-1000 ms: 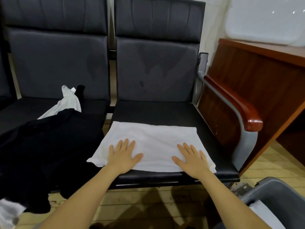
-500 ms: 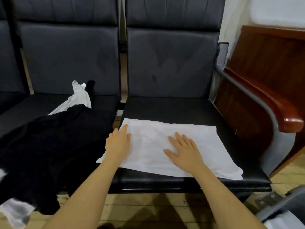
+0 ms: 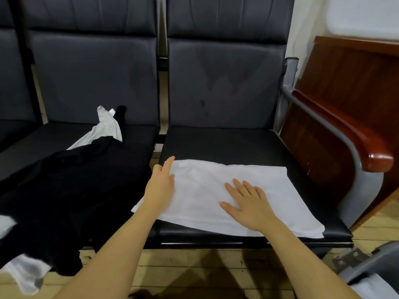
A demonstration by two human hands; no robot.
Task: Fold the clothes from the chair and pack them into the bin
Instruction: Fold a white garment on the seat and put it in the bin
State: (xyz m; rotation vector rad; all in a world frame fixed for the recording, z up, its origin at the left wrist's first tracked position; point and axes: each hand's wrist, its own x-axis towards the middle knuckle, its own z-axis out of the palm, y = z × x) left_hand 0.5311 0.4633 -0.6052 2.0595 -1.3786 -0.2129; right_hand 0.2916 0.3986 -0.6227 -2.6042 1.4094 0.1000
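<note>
Your white cloth point(image 3: 233, 190) looks soft and matt; the seat point(image 3: 226, 145) smooth leatherette, the armrest point(image 3: 371, 156) glossy wood.

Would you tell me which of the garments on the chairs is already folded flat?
The white garment on the right-hand seat, lying flat as a neat rectangle under both hands. The black garment and the other white piece lie crumpled on the left seat.

My feed is dim and soft — light falls from above, glinting on the wooden armrest point(image 3: 376, 159). Dark shadows pool on the floor point(image 3: 194, 275). Edges bow outward; black clothes point(image 3: 71, 190) lose detail.
</note>
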